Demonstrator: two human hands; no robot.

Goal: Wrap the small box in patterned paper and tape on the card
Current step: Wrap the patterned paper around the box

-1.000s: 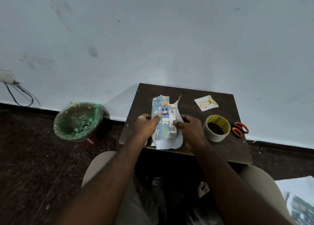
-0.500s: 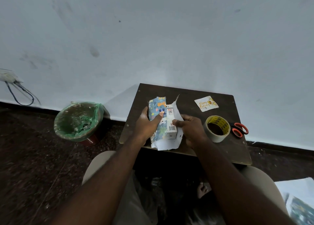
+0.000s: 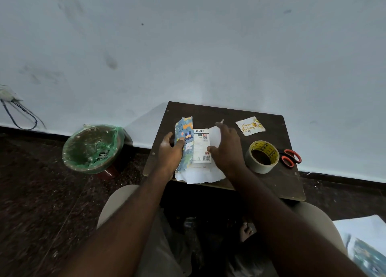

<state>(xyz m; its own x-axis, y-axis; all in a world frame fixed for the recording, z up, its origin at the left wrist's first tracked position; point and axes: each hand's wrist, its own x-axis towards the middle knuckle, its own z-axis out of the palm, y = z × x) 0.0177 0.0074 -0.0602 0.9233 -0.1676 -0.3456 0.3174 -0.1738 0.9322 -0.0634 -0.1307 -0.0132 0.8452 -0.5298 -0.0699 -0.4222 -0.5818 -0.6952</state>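
Now the left hand (image 3: 170,151) pinches the patterned paper (image 3: 184,130), folded over the left side of the small box (image 3: 201,147). The right hand (image 3: 226,149), fingers loosely extended, rests on the paper's white flap right of the box. The box lies flat on the table (image 3: 271,184), with the card (image 3: 250,126), tape roll (image 3: 262,156) and scissors (image 3: 291,157) to its right.

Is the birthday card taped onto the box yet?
No, the card lies loose on the table, apart from the box.
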